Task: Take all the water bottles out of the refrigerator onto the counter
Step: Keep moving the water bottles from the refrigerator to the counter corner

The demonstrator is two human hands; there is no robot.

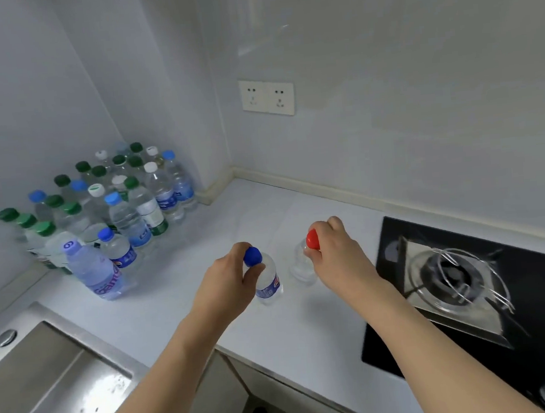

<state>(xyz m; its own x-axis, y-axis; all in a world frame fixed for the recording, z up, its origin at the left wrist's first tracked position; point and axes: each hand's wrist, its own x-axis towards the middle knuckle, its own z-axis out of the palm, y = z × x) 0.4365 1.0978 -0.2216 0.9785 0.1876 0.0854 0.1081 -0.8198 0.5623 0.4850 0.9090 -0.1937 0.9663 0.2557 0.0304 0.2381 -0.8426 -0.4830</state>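
My left hand (229, 276) grips the neck of a small blue-capped water bottle (269, 284) that stands on the white counter (232, 216). Just to its right, my right hand (330, 244) holds the top of a clear red-capped bottle (301, 266), also upright on the counter. In the back left corner a crowd of several water bottles (106, 207) with green, blue and white caps stands together. The refrigerator is out of view.
A steel sink (49, 384) lies at the lower left. A black gas hob (469, 288) with a burner sits at the right. A double wall socket (267, 97) is on the back wall. The counter's front edge runs below my forearms.
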